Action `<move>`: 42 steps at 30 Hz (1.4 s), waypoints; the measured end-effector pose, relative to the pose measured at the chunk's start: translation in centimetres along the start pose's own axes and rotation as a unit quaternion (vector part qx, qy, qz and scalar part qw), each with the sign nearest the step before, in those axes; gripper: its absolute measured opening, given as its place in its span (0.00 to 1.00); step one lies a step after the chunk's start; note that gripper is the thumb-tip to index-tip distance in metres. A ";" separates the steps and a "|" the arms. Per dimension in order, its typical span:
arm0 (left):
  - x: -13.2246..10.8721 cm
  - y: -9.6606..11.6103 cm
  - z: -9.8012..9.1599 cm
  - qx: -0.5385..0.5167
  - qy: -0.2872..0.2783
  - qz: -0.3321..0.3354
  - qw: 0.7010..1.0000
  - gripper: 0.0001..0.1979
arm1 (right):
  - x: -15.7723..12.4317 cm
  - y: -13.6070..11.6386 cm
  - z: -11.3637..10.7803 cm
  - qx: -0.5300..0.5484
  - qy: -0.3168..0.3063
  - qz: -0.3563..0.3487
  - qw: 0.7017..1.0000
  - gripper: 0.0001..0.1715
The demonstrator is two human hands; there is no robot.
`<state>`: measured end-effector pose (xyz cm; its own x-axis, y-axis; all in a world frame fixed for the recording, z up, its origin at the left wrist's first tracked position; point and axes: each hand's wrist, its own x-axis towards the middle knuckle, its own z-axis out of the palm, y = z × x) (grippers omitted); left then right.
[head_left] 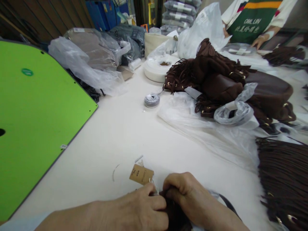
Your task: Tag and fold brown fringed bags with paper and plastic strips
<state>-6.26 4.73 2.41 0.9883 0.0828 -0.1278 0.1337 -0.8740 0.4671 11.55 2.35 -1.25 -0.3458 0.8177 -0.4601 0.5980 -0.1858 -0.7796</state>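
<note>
My left hand (141,208) is closed at the bottom middle, its fingertips by a white string (154,186) that leads to a tan cardboard tag (141,174). The tag lies on the white table, printed side up. Right beside it, my right hand (190,199) pinches the dark brown leather of a bag (176,216). Only a small part of this bag shows between and below the hands. Both hands nearly touch. What exactly sits between the left fingertips is partly hidden, though the string runs into them.
Brown fringed bags (216,77) are piled at the right, with another fringed bag (284,179) nearer. A green board (43,115) fills the left. Rolls of white tape (154,72) and grey ribbon (152,100) stand mid-table. Across the table, a person in a green apron (252,22) rests a hand there.
</note>
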 end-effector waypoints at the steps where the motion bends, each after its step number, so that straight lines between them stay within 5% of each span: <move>1: -0.1 -0.1 0.3 -0.001 0.012 -0.001 1.000 0.10 | 0.1 0.0 -0.1 0.009 -0.002 0.001 1.000 0.16; 8: -0.3 -1.0 1.0 -0.117 0.040 0.036 0.992 0.20 | 0.1 0.1 0.1 0.057 -0.003 0.000 0.998 0.14; 14: 0.5 -1.6 1.8 0.029 -0.006 0.058 0.998 0.16 | 0.1 0.4 0.3 0.028 0.007 -0.006 1.000 0.15; 21: -0.8 0.0 0.7 0.041 0.108 -0.095 0.989 0.12 | 0.2 1.1 -0.1 -0.004 0.021 0.016 1.000 0.09; 29: -0.1 -0.6 1.2 0.100 0.067 -0.131 0.984 0.16 | -0.3 0.8 0.4 -0.045 0.046 0.007 0.998 0.11; 34: 0.3 -0.9 1.2 0.049 0.004 -0.133 0.990 0.16 | -0.5 0.8 0.7 -0.042 0.053 -0.007 0.998 0.12; 42: 0.9 -0.4 2.1 -0.099 0.046 -0.290 0.951 0.08 | -0.1 0.9 1.1 -0.030 0.040 -0.010 0.999 0.11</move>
<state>-5.55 4.20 0.29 0.7444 0.5737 -0.3417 0.6610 -0.5608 0.4986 11.34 1.54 -2.34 -0.3005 0.8629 -0.4063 0.6341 -0.1375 -0.7609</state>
